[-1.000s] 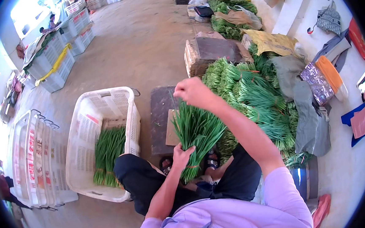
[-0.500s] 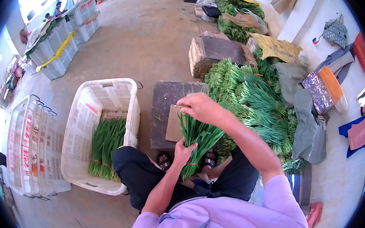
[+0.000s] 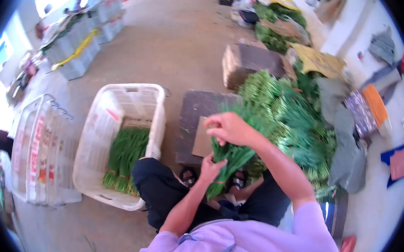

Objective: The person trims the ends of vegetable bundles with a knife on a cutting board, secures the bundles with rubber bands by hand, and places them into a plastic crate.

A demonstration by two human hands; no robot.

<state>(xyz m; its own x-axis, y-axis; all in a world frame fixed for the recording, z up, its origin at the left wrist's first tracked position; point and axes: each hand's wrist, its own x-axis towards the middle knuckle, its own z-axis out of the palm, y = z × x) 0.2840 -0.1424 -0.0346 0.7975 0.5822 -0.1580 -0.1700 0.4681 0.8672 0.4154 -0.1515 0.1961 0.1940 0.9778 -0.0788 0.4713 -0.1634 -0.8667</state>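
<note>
Here's the bunch of long, slim, flat-leaved green stalks [image 3: 236,161], right in front of the seated person, above the gap between the knees! Rich green leaves, a bit glossy, fan out loosely towards the top, a few bending off to the right. Down low they draw in tight, paler at the butt end, and a thin orange-red band [image 3: 219,182] circles them there. The whole bunch leans, tips up and away, butt towards the lap.

The left hand [image 3: 209,169] has it, fingers wrapped round the stalks just above the band. Up top comes the right hand [image 3: 230,128], fingers curled in front of the leaves; whether they pinch any, I cannot tell, it's blurred.

Just beyond, a dark, flat, rectangular surface [image 3: 200,102] with a tan rectangular board [image 3: 203,142] on it. Over to the left, a white, perforated plastic crate [image 3: 91,155], and in it lie banded green bunches [image 3: 125,150], side by side, leaves pointing away. On the right, a big heap of light and dark green bunches [image 3: 283,120], piled thick, grey-green cloth [image 3: 346,148] along its edge. Far left, nested white plastic crates with red lettering [image 3: 35,156] stand on the bare brownish floor [image 3: 168,39].
</note>
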